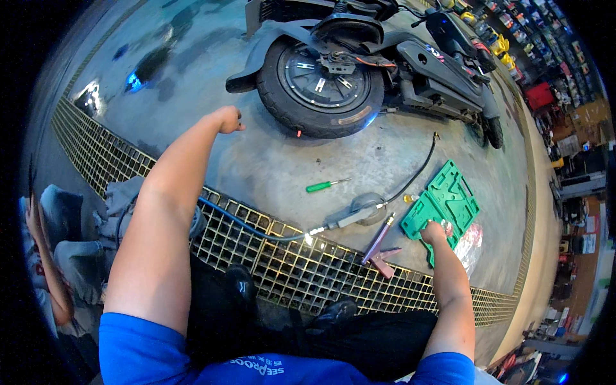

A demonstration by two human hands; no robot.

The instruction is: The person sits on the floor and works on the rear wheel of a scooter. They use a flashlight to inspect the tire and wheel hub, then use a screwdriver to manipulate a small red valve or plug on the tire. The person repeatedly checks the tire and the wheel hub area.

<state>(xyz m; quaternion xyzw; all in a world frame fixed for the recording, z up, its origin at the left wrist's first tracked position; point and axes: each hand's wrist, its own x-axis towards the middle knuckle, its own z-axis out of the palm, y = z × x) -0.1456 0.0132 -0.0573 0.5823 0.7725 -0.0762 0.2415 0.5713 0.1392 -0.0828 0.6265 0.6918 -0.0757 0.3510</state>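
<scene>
Looking down at the floor (269, 160), we've got a scooter (427, 74) tipped on its side, wheel (321, 86) nearest us. Green case (457, 194) lies open off to our right. Left grip (228, 120) is half-curled near the wheel, right grip (434, 232) bunched over the case; can't tell if either's holding anything. Green screwdriver (318, 187) lies between.

Your right hand (434, 233) hides part of the green case (450, 200) under its fingers; grip unreadable. Beyond your left hand (228, 119)'s fingers, scooter (366, 78) cut off by upper edge.
</scene>
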